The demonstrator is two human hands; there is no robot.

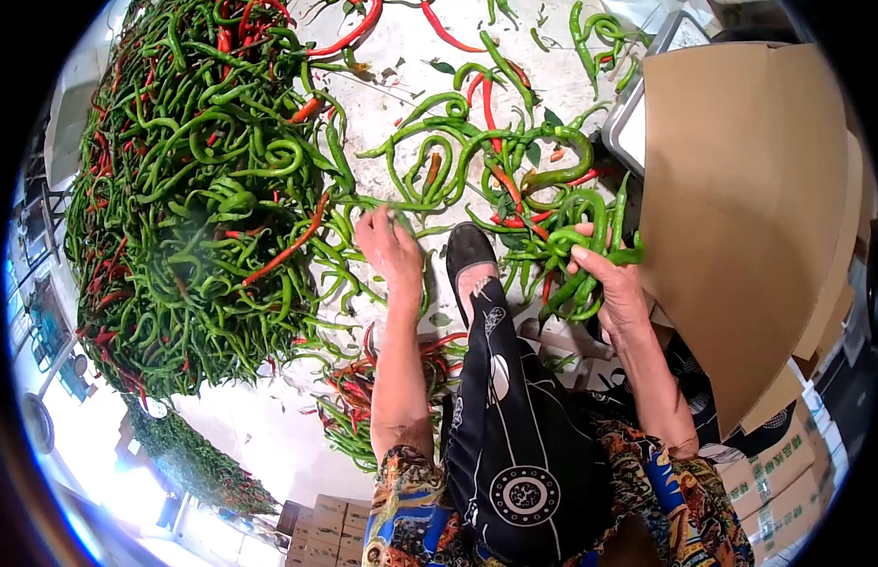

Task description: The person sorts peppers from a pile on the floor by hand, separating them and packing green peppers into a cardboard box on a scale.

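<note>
My right hand (pixel 611 282) is closed round a bunch of long green chili peppers (pixel 583 236), some curled, with their ends sticking out past the fingers. Left of it, my left hand (pixel 392 248) is at the edge of the big chili heap, its fingers drawn together and slightly blurred. Its fingertips meet a long green chili pepper (pixel 430 204); what they hold, if anything, is hard to make out. Loose green and red chilies lie between and beyond the hands, including a red chili (pixel 489 109).
A tall heap of mostly green chilies (pixel 193 208) rises on the left. A cardboard sheet (pixel 741 208) stands at the right, beside a pale metal-edged tray (pixel 630 128). My shoe (pixel 470 248) is between my hands. A smaller chili pile (pixel 349 402) and stacked cartons (pixel 326 531) are lower down.
</note>
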